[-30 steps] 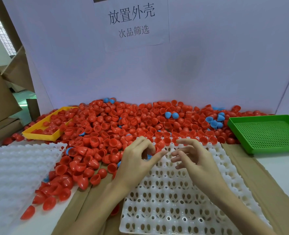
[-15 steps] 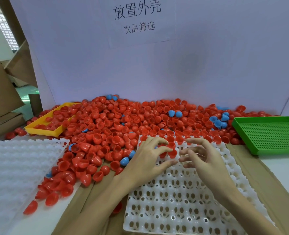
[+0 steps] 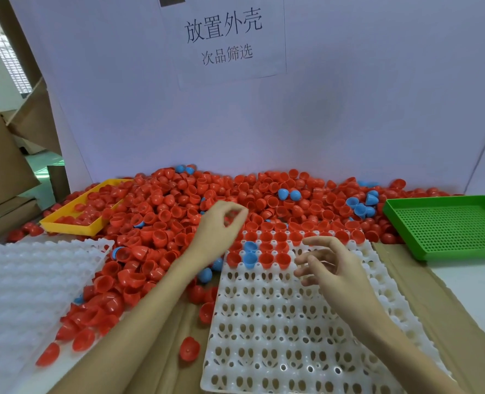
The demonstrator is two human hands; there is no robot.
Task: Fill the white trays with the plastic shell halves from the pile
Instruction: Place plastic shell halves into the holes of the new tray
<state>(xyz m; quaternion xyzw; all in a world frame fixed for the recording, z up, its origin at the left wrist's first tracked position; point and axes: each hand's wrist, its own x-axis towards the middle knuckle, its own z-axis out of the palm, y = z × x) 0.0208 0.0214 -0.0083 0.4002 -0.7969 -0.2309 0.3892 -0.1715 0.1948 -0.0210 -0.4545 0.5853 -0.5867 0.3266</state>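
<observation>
Centrally, the white tray [image 3: 292, 322] holds shells only in its far rows. Left hand [image 3: 218, 231] hovers over the pile [image 3: 178, 211], fingertips pinched together; whether it holds a shell is unclear. Right hand [image 3: 332, 268] hangs relaxed above the tray.

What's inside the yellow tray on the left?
Red shell halves lie loose inside the yellow tray. The pile spills over its right end, so that part of the tray and its floor cannot be seen.

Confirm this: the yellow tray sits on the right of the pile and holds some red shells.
Not quite. The head view shows the yellow tray on the left of the pile, holding some red shells. The tray on the right is the green tray.
</observation>
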